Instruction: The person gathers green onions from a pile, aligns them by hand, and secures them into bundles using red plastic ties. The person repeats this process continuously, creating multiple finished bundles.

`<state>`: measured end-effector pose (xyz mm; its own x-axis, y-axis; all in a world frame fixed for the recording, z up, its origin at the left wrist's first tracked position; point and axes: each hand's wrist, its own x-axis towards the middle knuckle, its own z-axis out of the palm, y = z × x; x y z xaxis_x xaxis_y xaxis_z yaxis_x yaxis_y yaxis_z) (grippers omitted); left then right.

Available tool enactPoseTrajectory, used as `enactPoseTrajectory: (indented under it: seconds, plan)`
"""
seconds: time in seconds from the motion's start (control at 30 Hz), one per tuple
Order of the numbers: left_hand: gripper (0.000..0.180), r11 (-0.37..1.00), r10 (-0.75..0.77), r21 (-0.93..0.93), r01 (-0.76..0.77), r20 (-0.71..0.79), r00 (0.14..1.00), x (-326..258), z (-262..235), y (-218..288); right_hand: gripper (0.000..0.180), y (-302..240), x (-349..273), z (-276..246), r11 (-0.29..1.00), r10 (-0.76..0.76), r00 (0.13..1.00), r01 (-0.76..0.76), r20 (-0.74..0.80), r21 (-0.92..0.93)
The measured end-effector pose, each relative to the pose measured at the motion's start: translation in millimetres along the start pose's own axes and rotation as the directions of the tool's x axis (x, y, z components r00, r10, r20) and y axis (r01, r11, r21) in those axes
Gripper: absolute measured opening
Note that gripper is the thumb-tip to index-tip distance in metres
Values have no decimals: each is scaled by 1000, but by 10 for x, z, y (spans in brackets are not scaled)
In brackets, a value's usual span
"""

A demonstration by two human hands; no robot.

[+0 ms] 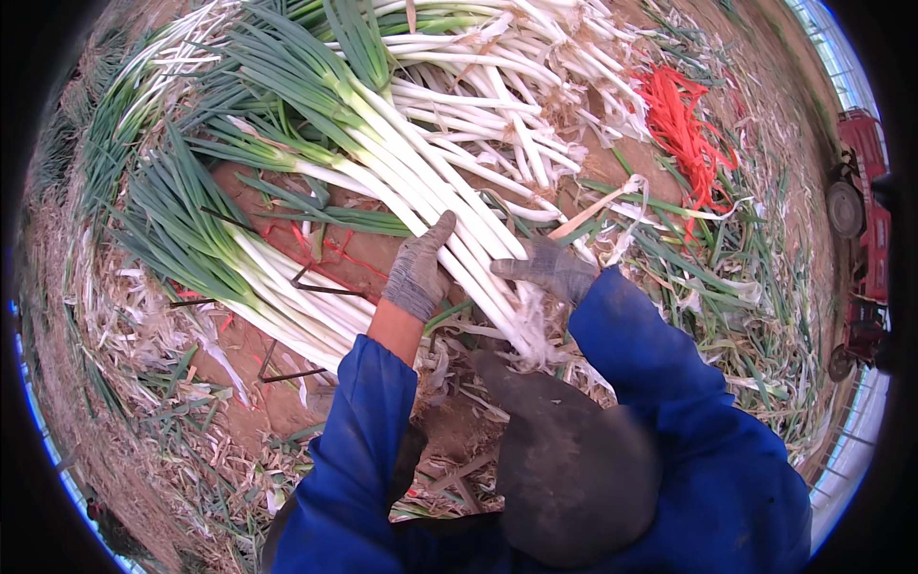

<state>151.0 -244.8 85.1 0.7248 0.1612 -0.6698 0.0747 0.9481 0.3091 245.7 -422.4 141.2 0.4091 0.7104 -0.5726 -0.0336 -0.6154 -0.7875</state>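
Observation:
A bunch of long green onions (pixel 421 172) lies slantwise across both my hands, its green leaves toward the far left and its white root ends toward me. My left hand (pixel 418 268), in a grey glove, closes on the white stalks from the left with the thumb on top. On the right side, my gloved right hand (pixel 550 270) grips the same stalks nearer the roots, its thumb laid over them. Beside my left forearm, another bundle of green onions (pixel 277 287) rests among thin dark metal rods (pixel 325 289). Fingers under the bunch are hidden.
A large pile of green onions (pixel 507 81) spreads beyond my hands. Red strips (pixel 677 124) lie heaped at its right. Peeled leaves and skins (pixel 727 287) litter the soil. My dark-clad knee (pixel 574 459) is close below the bunch. A red vehicle (pixel 868 210) stands at the far right.

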Motion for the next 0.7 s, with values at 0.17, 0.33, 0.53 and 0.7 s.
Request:
enactPoseTrajectory:
  seconds: [0.17,0.33,0.53,0.7]
  plan:
    - [42,984,-20,-177,32,70,997,45,18,157,65,-96,-206,-179,992,67,996,-60,62,-107]
    - [41,985,-24,-167,36,72,997,58,71,130,66,49,-333,109,996,-93,996,93,-11,-9]
    - [43,992,7,-126,2,74,997,49,-146,77,67,155,-347,414,996,90,992,-91,94,7]
    - [43,986,48,-163,-29,112,992,-11,54,-104,69,239,-409,252,925,54,989,-101,138,367]
